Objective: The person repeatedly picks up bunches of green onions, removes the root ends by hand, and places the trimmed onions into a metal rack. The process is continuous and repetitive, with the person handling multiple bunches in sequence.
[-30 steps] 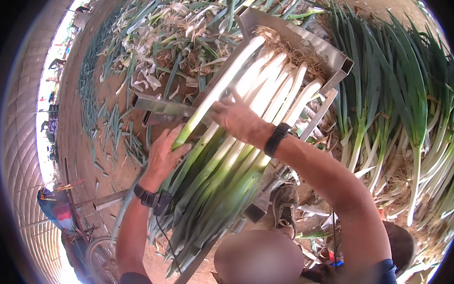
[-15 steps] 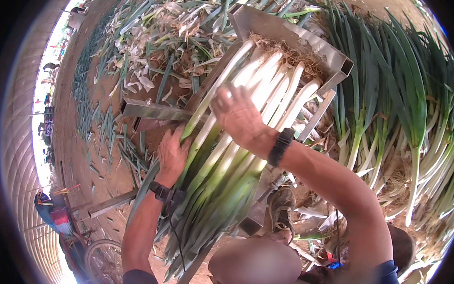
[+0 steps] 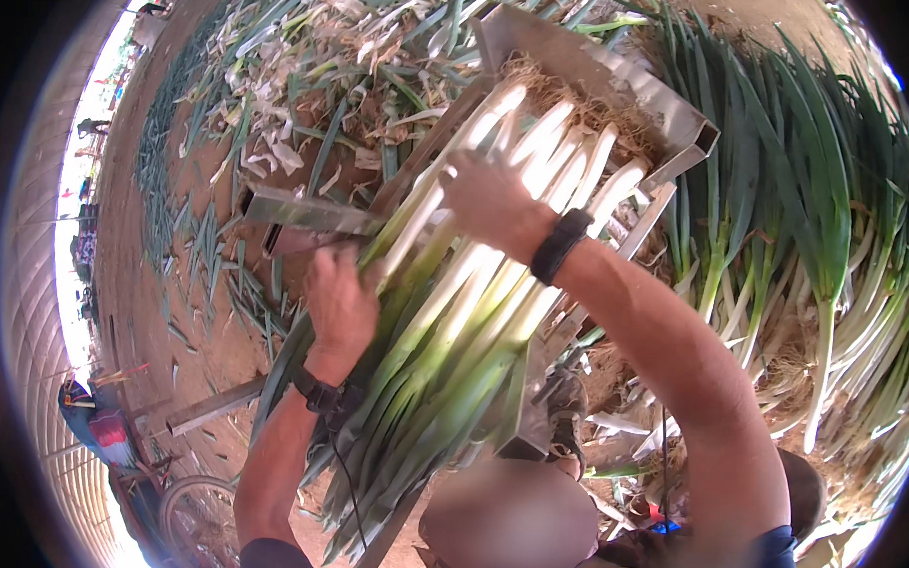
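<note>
A row of leeks (image 3: 479, 285) lies side by side in a metal trough-like rack (image 3: 622, 80), roots against its upright far end and green leaves toward me. My right hand (image 3: 497, 207) reaches across the white stems, its palm over them and its slightly blurred fingers spread at the left side of the row. At the left edge, my left hand (image 3: 342, 302) is beside the green part of the outermost leek, thumb apart from the curled, smeared fingers. Nothing shows in its grasp. Each wrist wears a black band.
A big pile of leeks (image 3: 807, 216) lies on the right, roots toward me. Peeled skins and cut leaves (image 3: 281, 88) cover the ground at the far left. A metal side arm (image 3: 312, 211) sticks out left of the rack. A shoe (image 3: 567, 413) stands by its near right side.
My left hand has lifted off the outermost leek and shifted slightly up and left. That leek now lies closer against the row. The right hand has drawn a little to the right.
</note>
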A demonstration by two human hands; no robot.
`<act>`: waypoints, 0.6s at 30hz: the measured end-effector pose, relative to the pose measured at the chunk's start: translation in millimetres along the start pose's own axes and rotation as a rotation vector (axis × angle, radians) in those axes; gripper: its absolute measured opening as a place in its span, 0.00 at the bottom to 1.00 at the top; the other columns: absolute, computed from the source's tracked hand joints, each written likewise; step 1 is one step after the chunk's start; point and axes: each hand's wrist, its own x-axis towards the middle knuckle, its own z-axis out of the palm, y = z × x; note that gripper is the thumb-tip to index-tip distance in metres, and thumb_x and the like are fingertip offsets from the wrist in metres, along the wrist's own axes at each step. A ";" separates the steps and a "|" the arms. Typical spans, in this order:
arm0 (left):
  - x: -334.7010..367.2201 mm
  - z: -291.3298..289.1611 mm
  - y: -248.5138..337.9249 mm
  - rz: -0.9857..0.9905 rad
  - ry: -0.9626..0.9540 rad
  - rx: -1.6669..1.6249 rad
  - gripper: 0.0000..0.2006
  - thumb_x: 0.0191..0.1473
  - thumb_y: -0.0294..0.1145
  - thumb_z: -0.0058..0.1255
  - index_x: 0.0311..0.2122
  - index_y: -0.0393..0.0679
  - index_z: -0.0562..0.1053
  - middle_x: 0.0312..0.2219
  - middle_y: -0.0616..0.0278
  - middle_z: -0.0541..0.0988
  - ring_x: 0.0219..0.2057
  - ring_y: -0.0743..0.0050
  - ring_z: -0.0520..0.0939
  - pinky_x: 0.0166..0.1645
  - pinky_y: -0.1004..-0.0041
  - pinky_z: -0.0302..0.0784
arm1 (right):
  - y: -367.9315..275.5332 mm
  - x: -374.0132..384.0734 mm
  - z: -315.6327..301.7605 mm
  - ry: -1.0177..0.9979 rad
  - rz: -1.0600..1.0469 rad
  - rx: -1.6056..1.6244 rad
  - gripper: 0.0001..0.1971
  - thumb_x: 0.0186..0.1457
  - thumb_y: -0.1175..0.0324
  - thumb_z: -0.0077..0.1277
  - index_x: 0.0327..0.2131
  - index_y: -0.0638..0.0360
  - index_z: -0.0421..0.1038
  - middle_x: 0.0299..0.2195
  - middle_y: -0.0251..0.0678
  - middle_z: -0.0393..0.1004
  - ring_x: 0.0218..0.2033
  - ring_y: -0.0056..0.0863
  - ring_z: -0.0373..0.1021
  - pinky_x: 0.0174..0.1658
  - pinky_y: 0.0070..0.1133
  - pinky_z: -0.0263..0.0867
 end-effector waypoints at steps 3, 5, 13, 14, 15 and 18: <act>-25.2 -7.7 22.4 0.125 -0.127 0.009 0.39 0.61 0.59 0.52 0.64 0.33 0.64 0.62 0.34 0.62 0.64 0.31 0.63 0.66 0.43 0.59 | 4.5 5.8 -9.6 -0.201 0.026 0.039 0.14 0.57 0.66 0.59 0.47 0.54 0.80 0.50 0.39 0.72 0.53 0.39 0.74 0.58 0.49 0.65; -40.8 -10.8 34.0 0.185 -0.214 0.025 0.46 0.60 0.66 0.48 0.67 0.32 0.59 0.66 0.32 0.56 0.69 0.30 0.55 0.70 0.40 0.51 | 5.2 12.4 -12.4 -0.277 0.036 0.053 0.16 0.56 0.64 0.62 0.47 0.56 0.80 0.48 0.40 0.71 0.52 0.39 0.74 0.56 0.49 0.66; -24.2 -7.3 24.2 0.286 -0.341 0.155 0.59 0.53 0.81 0.38 0.72 0.34 0.51 0.72 0.34 0.44 0.72 0.30 0.48 0.73 0.36 0.40 | 22.0 -6.5 -27.8 -0.220 0.013 0.090 0.37 0.56 0.51 0.61 0.67 0.50 0.62 0.65 0.42 0.64 0.68 0.47 0.57 0.71 0.55 0.45; -22.3 -6.6 22.3 0.285 -0.342 0.135 0.59 0.53 0.81 0.38 0.72 0.34 0.51 0.72 0.34 0.44 0.72 0.30 0.47 0.73 0.36 0.40 | 27.9 -15.1 -31.7 -0.180 0.016 0.082 0.37 0.58 0.47 0.57 0.68 0.48 0.60 0.67 0.41 0.61 0.70 0.48 0.54 0.72 0.55 0.41; -22.1 -6.0 21.7 0.280 -0.368 0.138 0.59 0.53 0.81 0.38 0.72 0.35 0.50 0.72 0.34 0.44 0.72 0.30 0.47 0.73 0.36 0.40 | 32.1 -21.6 -33.4 -0.189 0.057 0.044 0.38 0.61 0.44 0.54 0.69 0.47 0.58 0.70 0.41 0.58 0.72 0.48 0.50 0.73 0.56 0.37; -27.0 -5.6 24.0 0.305 -0.289 0.099 0.53 0.56 0.78 0.39 0.73 0.43 0.52 0.71 0.35 0.46 0.72 0.29 0.48 0.71 0.32 0.42 | 27.6 -53.1 -26.5 -0.152 0.087 -0.022 0.40 0.64 0.35 0.42 0.71 0.48 0.54 0.74 0.41 0.48 0.75 0.51 0.41 0.74 0.54 0.29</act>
